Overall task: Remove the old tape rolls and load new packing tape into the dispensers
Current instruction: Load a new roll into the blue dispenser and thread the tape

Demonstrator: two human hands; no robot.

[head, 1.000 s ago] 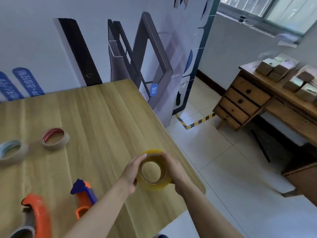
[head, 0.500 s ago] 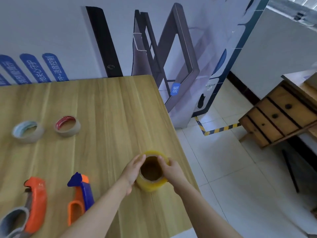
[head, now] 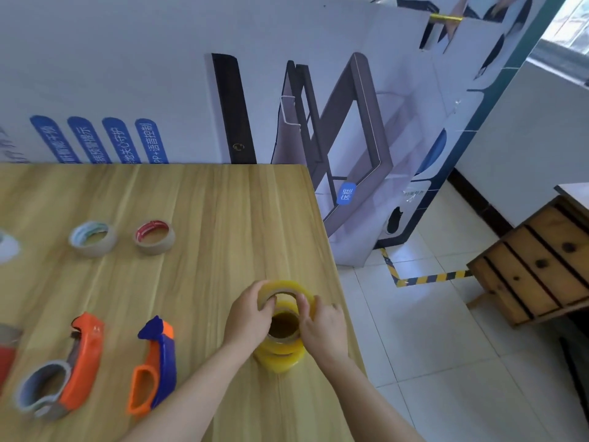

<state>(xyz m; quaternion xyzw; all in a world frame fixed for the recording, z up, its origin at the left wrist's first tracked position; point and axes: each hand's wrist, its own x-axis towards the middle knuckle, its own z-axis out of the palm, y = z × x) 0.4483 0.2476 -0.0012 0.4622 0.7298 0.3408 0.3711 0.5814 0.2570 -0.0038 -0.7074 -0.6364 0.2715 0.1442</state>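
Near the table edge, our left hand and right hand pinch the top roll off 1 yellow stack: light, stiff, slick; grip its rim.

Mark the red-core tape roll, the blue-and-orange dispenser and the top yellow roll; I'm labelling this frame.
red-core tape roll [head: 155, 237]: head view, near outer wall.
blue-and-orange dispenser [head: 164, 358]: head view, blue body.
top yellow roll [head: 286, 286]: head view, far rim.
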